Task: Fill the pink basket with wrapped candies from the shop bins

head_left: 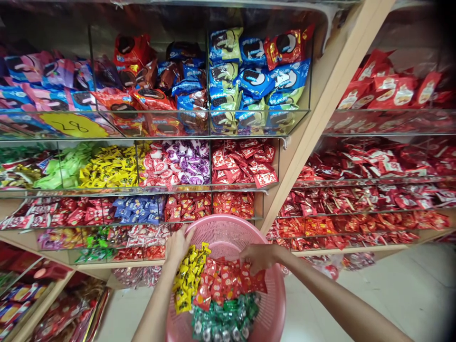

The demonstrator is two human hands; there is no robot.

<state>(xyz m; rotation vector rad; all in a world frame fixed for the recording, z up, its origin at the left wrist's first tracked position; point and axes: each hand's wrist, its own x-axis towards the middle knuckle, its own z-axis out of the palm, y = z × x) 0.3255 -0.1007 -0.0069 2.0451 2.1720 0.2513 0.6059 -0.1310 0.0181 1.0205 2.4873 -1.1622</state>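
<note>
A pink plastic basket (pixel 273 289) with a perforated wall is in front of me, below the shelves. My left hand (pixel 179 244) is closed over its left rim. Inside the basket, my right hand (pixel 261 256) reaches in from the right, its fingers curled down on red candy packets (pixel 223 280); the fingertips are partly hidden. Yellow-wrapped candies (pixel 190 275) lie along the basket's left side. Nearest to me in the basket is a heap of green-wrapped candies (pixel 226 318).
Beyond the basket rise shelves with clear dividers, stocked with blue snack bags (pixel 256 81), yellow candies (pixel 110 166) and red packets (pixel 233 204). A slanting wooden upright (pixel 322 114) parts two shelf units. Pale floor (pixel 313 304) shows at right; a low display (pixel 26 304) stands at left.
</note>
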